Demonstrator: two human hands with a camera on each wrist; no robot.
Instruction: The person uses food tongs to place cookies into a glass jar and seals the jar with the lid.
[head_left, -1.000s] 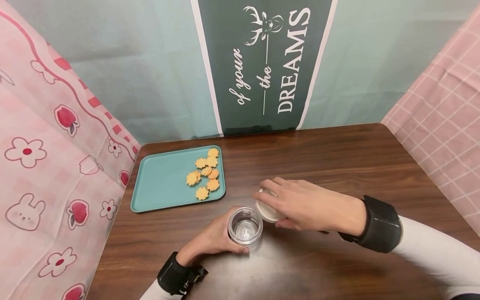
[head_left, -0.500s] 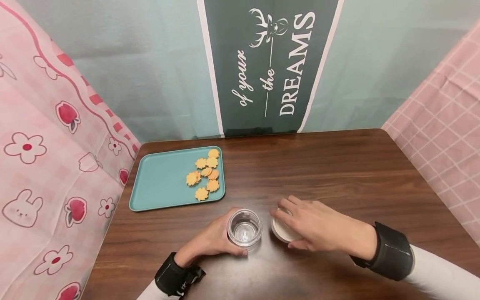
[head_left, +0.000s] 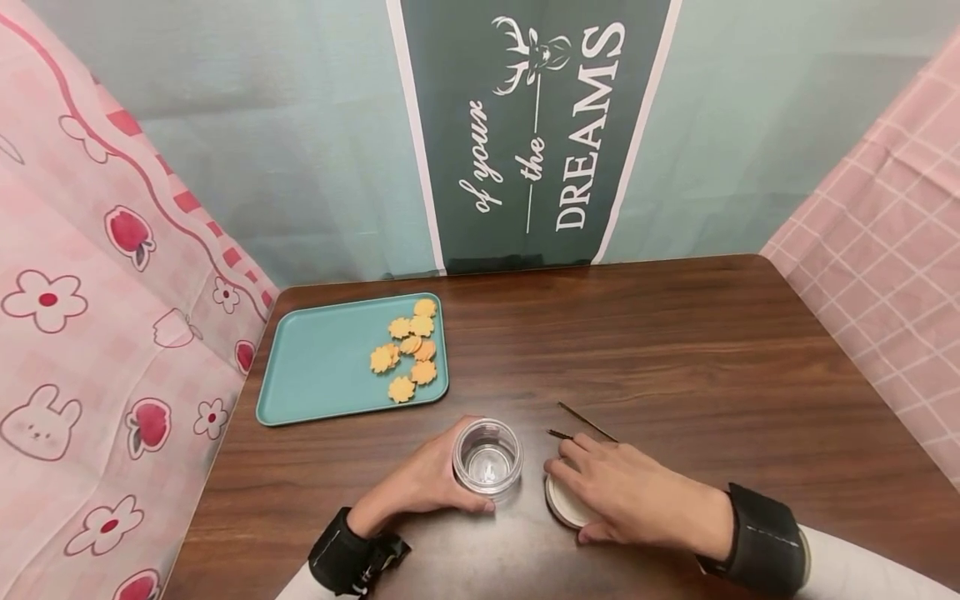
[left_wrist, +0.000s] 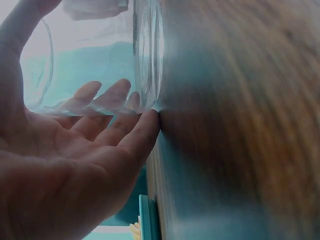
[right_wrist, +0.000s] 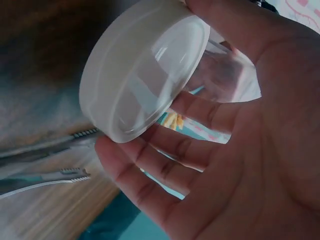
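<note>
Left hand: the left hand [head_left: 427, 483] stays cupped round the side of the jar [head_left: 488, 457], fingers curled against the glass, exactly as a second ago.
Jar: clear, open at the top, upright on the table [head_left: 675, 350] near its front edge; nothing inside it that I can see.
Right hand: the right hand [head_left: 630, 492] has drawn back toward the person and come down; its fingers curve over the lid [head_left: 564, 504] and grasp it by the rim.
Lid: white, round, a second ago carried just behind the jar; now low at the table, just right of the jar and apart from it. Whether it rests flat or is a little raised I cannot tell.
Tongs: thin metal tongs [head_left: 581, 423] now show just beyond the right hand, uncovered by its retreat.
Meaning: the jar looks opened and the lid nearly parked.
Tray: teal tray [head_left: 322, 367], far left, unmoved.
Biscuits: orange flower-shaped biscuits [head_left: 408, 354] clustered at its right side, untouched.
</note>
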